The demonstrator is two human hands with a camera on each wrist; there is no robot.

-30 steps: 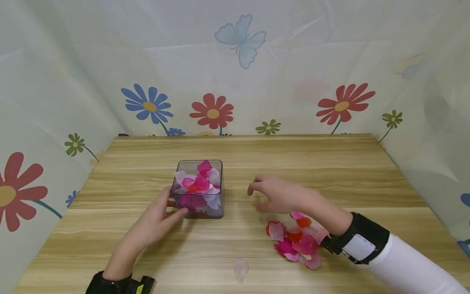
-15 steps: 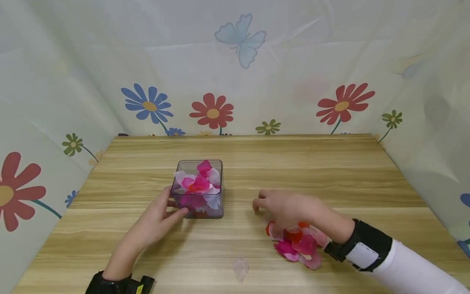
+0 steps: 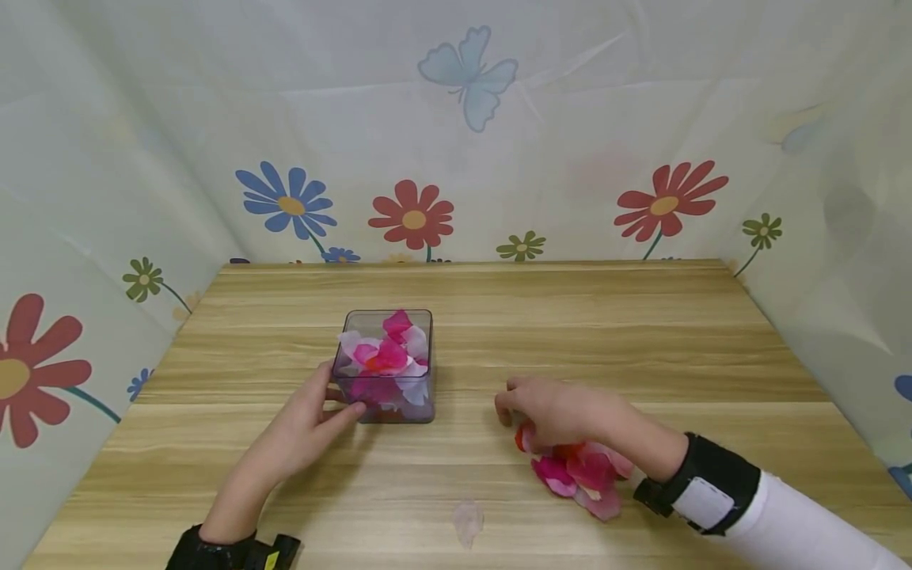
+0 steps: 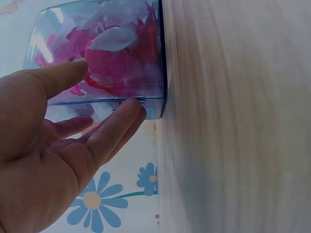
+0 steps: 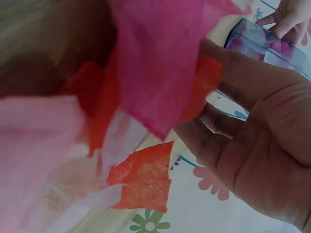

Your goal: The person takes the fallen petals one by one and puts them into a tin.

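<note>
A clear, dark-edged plastic box (image 3: 385,396) full of pink, white and red artificial petals (image 3: 388,356) stands left of centre. My left hand (image 3: 306,423) holds its near left corner, thumb on the front wall and fingers along the left side, as the left wrist view also shows. Right of the box, my right hand (image 3: 559,412) reaches down over a loose pile of petals (image 3: 587,471), its fingers curled toward the table. In the right wrist view, pink and orange petals (image 5: 158,63) cover those fingertips, so I cannot tell whether any are pinched.
One pale petal (image 3: 467,521) lies apart on the wood-grain table (image 3: 606,317), near its front. Flower-printed cloth (image 3: 556,142) hangs behind and at both sides. Both wrists wear black straps (image 3: 716,483) with small devices.
My right hand has come down and slightly back toward me onto the pile, now covering its far-left petals. The pile has shifted slightly. My left hand and the box have stayed put.
</note>
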